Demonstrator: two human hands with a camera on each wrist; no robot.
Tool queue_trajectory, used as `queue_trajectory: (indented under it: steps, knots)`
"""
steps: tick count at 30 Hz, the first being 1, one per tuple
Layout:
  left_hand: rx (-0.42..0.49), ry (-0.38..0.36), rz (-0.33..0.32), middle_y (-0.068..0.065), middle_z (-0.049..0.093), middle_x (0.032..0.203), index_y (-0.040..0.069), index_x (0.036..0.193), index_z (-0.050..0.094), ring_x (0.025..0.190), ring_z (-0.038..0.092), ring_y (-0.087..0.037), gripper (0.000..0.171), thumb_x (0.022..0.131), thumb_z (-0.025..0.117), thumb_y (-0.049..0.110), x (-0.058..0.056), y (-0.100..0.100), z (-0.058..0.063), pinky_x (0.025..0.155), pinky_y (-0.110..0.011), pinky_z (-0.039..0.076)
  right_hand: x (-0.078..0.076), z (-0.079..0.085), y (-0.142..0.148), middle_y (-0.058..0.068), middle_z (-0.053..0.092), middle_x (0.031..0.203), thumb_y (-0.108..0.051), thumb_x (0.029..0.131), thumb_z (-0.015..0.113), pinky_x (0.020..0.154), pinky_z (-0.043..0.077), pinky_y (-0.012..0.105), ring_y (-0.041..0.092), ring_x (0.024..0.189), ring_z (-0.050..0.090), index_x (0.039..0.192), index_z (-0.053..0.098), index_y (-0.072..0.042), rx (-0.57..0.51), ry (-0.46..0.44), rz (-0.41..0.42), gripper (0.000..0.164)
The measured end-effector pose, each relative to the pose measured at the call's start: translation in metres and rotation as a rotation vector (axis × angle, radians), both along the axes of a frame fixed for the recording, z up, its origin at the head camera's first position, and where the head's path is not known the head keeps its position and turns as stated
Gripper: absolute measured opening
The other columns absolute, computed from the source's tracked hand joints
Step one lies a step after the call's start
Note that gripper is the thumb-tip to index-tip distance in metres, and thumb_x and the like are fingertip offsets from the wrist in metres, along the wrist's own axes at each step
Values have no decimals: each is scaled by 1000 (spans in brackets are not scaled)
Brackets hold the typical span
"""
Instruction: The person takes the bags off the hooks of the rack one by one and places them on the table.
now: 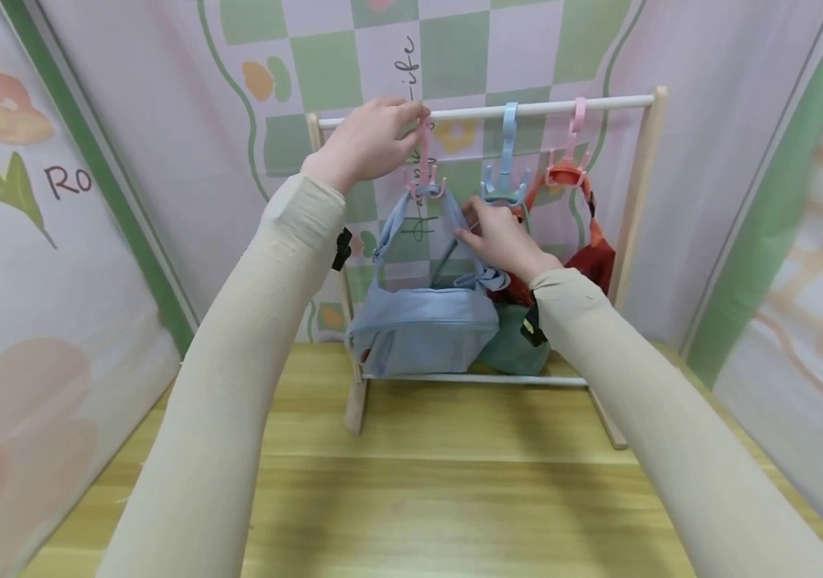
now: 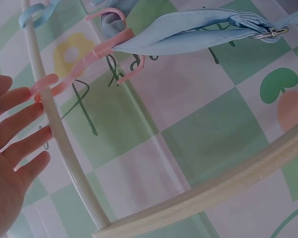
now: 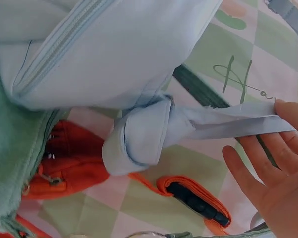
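Observation:
A light blue bag (image 1: 425,329) hangs by its strap from a pink hook hanger (image 1: 424,164) on the white rod of a small rack. My left hand (image 1: 375,140) is at the top of that hanger. In the left wrist view, its extended fingertips (image 2: 37,94) touch the hanger's loop and the rod, while the thumb stays apart. With thumb and fingers, my right hand (image 1: 501,241) pinches the bag's blue strap (image 3: 228,119). Lower down, the strap has a bulky knotted or folded part (image 3: 141,136) beside the bag.
A blue hook hanger (image 1: 507,152) and another pink hanger (image 1: 576,132) share the rod (image 1: 469,112). A green bag (image 1: 515,345) and a red-orange bag (image 1: 592,261) hang to the right, partly hidden. The rack stands on a wooden table (image 1: 411,490) between patterned cloth walls.

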State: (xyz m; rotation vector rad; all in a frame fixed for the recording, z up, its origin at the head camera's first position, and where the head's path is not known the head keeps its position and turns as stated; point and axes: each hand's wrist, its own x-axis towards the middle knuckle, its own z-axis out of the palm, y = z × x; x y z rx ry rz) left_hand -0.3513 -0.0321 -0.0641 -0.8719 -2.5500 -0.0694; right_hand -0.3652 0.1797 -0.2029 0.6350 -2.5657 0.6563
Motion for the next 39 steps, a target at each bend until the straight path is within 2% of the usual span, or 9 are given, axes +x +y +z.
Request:
queue_trajectory:
  steps: [12, 21, 33, 39]
  knots:
    - [9, 3, 0, 5, 36, 139, 23, 135, 36, 130, 28, -13, 45, 94, 26, 41, 0, -2, -1, 108, -29, 20, -3, -1, -6, 15, 61, 101, -24, 88, 54, 79, 48, 39, 25, 90, 58, 108, 55, -2, -73, 6, -43, 30]
    - [7, 10, -6, 5, 36, 139, 22, 135, 37, 130, 28, -14, 45, 95, 26, 39, -2, 0, -4, 108, -30, 19, -1, -4, -8, 15, 60, 92, -24, 90, 49, 70, 47, 38, 25, 82, 57, 107, 50, -1, -124, 38, -48, 28]
    - [10, 14, 8, 4, 34, 140, 23, 137, 32, 131, 26, -15, 46, 95, 25, 40, -3, 2, -6, 109, -30, 17, 6, 0, -13, 11, 65, 92, -23, 90, 51, 69, 50, 35, 20, 79, 63, 106, 52, -4, -275, 126, -60, 25]
    - [14, 16, 9, 4, 36, 139, 22, 136, 33, 129, 29, -15, 46, 95, 25, 41, -5, 1, -8, 108, -31, 20, 8, 3, -15, 11, 66, 91, -23, 91, 49, 68, 51, 32, 19, 75, 65, 104, 51, -4, -330, 121, -20, 23]
